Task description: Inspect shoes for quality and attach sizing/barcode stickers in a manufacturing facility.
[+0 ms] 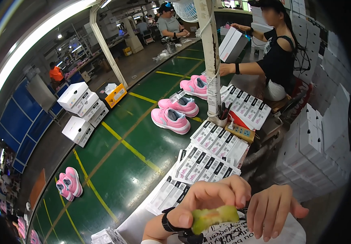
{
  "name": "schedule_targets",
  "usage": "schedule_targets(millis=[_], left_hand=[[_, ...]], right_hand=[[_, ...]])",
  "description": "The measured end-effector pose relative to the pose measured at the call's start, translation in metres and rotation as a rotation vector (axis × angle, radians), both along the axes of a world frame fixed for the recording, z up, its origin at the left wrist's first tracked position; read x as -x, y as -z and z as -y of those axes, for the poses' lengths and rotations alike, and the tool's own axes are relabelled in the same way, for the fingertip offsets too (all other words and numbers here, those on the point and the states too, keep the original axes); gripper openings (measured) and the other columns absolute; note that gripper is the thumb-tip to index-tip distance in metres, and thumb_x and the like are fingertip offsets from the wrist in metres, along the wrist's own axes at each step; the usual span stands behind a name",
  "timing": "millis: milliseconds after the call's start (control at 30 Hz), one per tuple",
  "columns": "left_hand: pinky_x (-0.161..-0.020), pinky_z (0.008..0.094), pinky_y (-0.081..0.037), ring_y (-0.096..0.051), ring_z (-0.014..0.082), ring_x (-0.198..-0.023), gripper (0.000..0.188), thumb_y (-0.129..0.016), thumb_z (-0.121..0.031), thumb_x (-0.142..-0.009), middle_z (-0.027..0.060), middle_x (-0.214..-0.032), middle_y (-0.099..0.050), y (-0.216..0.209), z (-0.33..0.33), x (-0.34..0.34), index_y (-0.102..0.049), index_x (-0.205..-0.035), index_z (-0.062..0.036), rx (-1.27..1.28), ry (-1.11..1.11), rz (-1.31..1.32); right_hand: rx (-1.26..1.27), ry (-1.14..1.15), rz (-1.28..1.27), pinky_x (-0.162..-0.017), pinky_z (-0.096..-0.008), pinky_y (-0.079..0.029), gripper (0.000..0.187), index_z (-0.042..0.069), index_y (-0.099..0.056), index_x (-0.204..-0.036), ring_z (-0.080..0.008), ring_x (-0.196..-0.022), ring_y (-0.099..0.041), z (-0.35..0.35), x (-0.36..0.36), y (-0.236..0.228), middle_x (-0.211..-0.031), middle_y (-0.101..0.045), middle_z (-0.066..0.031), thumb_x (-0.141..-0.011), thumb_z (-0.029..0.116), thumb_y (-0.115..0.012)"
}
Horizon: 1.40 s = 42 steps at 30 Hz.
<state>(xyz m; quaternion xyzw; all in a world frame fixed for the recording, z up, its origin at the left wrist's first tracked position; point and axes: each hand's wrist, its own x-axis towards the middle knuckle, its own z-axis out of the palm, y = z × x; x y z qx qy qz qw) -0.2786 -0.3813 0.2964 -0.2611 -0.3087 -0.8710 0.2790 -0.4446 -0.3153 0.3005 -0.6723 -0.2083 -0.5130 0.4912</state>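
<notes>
My left hand (214,195), with a black band on its wrist, is closed around a half-eaten piece of green-skinned fruit (217,218). Its pale flesh faces me, and the exact kind of fruit is unclear. Beside it on the right hangs my right hand (273,209), holding nothing, fingers stretched downward and thumb apart. Both hands are above my lap, over white clothing (256,229) with black lettering. Just beyond the left hand lie sheets of printed labels (204,164) along the near edge of the green conveyor belt (122,171).
Pink sneakers (171,120) stand on the belt, with another pair (69,184) further left. White shoeboxes (80,105) are stacked at the far edge near a yellow box (115,96). A post (208,53) rises beside a power strip (239,132). A co-worker (277,53) handles a box (232,44).
</notes>
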Motion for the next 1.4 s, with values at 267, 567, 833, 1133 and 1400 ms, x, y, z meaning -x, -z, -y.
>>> schedule_targets(millis=[267, 567, 833, 1133, 1400], left_hand=[[-0.097, 0.036, -0.032, -0.042, 0.0253, -0.114, 0.075, -0.07, -0.061, -0.07, 0.0124, -0.116, -0.049, 0.033, 0.012, -0.007, -0.062, -0.105, 0.0039, -0.074, -0.017, 0.241], [-0.099, 0.0363, -0.031, -0.044, 0.0256, -0.114, 0.07, -0.072, -0.058, -0.069, 0.0139, -0.117, -0.049, 0.048, 0.012, -0.009, -0.063, -0.109, -0.0007, -0.131, -0.013, 0.219], [-0.099, 0.0375, -0.032, -0.046, 0.0248, -0.112, 0.062, -0.079, -0.045, -0.066, 0.0144, -0.114, -0.051, 0.052, 0.007, -0.021, -0.061, -0.104, 0.0007, 0.042, -0.217, 0.351], [-0.093, 0.0371, -0.038, -0.051, 0.0254, -0.104, 0.052, -0.085, -0.022, -0.06, 0.0142, -0.111, -0.056, 0.052, 0.011, -0.03, -0.062, -0.1, 0.001, 0.412, -0.65, 0.449], [-0.092, 0.0389, -0.039, -0.055, 0.0265, -0.099, 0.051, -0.085, -0.019, -0.06, 0.0155, -0.109, -0.059, 0.056, 0.006, -0.038, -0.063, -0.101, 0.001, 0.439, -0.759, 0.501]], right_hand=[[-0.076, 0.04, -0.011, -0.06, -0.0438, -0.054, 0.068, -0.011, -0.066, -0.088, -0.0363, -0.066, -0.067, -0.009, 0.003, 0.0, -0.079, -0.068, -0.0246, -0.101, 0.048, -0.035], [-0.12, 0.022, -0.017, -0.059, -0.043, -0.054, 0.066, -0.012, -0.066, -0.087, -0.036, -0.066, -0.067, 0.004, 0.001, 0.008, -0.079, -0.067, -0.0247, -0.101, 0.046, -0.037], [-0.146, 0.002, -0.004, -0.058, -0.0422, -0.054, 0.065, -0.012, -0.066, -0.086, -0.0353, -0.066, -0.067, 0.01, -0.003, 0.013, -0.077, -0.067, -0.0237, -0.101, 0.045, -0.038], [-0.171, -0.031, 0.015, -0.058, -0.0424, -0.054, 0.062, -0.012, -0.066, -0.086, -0.0355, -0.065, -0.067, 0.012, -0.005, 0.017, -0.077, -0.067, -0.0238, -0.101, 0.042, -0.041], [-0.163, -0.067, 0.016, -0.059, -0.0427, -0.054, 0.062, -0.013, -0.066, -0.084, -0.0363, -0.064, -0.066, 0.016, -0.004, 0.023, -0.076, -0.066, -0.0244, -0.1, 0.042, -0.042]])
